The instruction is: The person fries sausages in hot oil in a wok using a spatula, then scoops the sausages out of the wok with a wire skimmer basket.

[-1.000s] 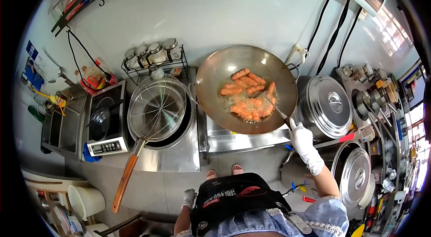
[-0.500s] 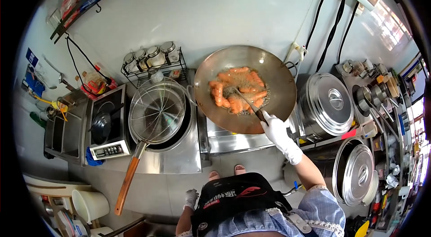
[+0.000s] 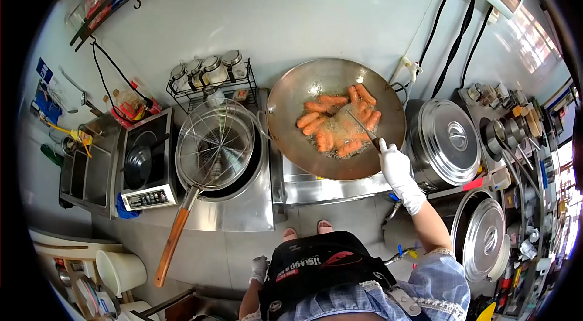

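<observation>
- Sausages: roughly a dozen; overlap and bubbles prevent an exact count. Location: inside the wok, centre of the frame.
- Appearance: orange-red, short, rounded at the ends, glossy; grouped in a loose ring, several touching, partly immersed in pale, foaming liquid.
- Wok: one, brownish metal, two side handles.
- Utensil: one, metal shaft, dark grip; its far end lies among the sausages, the tip obscured by foam.
- Right hand: white-gloved, grasping the utensil at the wok's lower-right rim.
- Left hand: gloved, lower centre, beside the apron; cannot tell whether its fingers are curled or extended.
- Strainer: one, wooden-handled, left of the wok.
- Jars: four, upper left of centre, in one black rack.
- Large round lids: two, right side.
</observation>
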The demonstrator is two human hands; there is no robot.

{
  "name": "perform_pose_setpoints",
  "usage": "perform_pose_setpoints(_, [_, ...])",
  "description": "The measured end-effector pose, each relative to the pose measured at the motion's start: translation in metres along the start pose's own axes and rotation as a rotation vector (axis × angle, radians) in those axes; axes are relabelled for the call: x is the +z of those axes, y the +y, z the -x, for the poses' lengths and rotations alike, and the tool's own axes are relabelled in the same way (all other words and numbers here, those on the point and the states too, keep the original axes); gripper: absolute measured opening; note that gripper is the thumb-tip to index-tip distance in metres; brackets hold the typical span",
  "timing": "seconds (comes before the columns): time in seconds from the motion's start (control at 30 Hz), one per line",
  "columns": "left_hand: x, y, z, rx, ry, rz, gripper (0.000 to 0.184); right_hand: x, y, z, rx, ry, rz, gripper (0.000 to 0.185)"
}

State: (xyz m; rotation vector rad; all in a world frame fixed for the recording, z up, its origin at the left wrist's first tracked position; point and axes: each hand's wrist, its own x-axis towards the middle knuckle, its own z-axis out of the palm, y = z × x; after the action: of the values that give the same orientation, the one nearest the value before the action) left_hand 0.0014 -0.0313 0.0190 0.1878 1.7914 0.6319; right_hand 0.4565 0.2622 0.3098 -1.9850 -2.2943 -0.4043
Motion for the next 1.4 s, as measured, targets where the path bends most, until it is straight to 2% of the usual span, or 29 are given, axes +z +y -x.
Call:
perform_pose_setpoints(0.1, [0.002,0.000,-0.005,0.016,0.007,0.000,0.024,-0.022,0.004,0.021,0.010,-0.110,-0.002,0.043])
perform_pose_setpoints(0.17, [0.002,-0.001,-0.016,0.012,-0.009,-0.010,0.026,-0.024,0.008,0.035,0.013,-0.085,-0.019,0.045])
perform_pose_setpoints(0.27, [0.002,-0.001,-0.027,0.006,-0.040,-0.026,0.027,-0.044,0.010,0.048,0.048,-0.056,-0.283,0.047])
perform_pose_setpoints(0.4, [0.007,0.007,-0.029,0.011,-0.048,-0.040,0.028,-0.066,0.014,0.058,0.138,-0.060,-0.439,0.047])
perform_pose_setpoints(0.5, [0.009,0.014,-0.025,0.058,-0.065,-0.035,0.020,-0.088,0.020,0.066,0.177,-0.031,-0.443,0.047])
perform_pose_setpoints(0.7, [0.009,0.018,-0.024,0.054,-0.061,-0.096,0.023,-0.135,0.036,0.087,0.228,-0.033,-0.322,0.044])
perform_pose_setpoints(0.87, [0.007,0.012,-0.026,0.026,-0.046,-0.119,0.026,-0.157,0.039,0.102,0.280,-0.170,-0.276,0.043])
perform_pose_setpoints(1.13, [0.011,0.024,-0.025,0.047,-0.073,-0.098,0.021,-0.140,0.036,0.113,0.195,-0.090,-0.308,0.042])
perform_pose_setpoints(1.4, [0.009,0.022,-0.027,-0.010,-0.053,-0.122,0.020,-0.134,0.030,0.112,0.196,-0.150,-0.280,0.042])
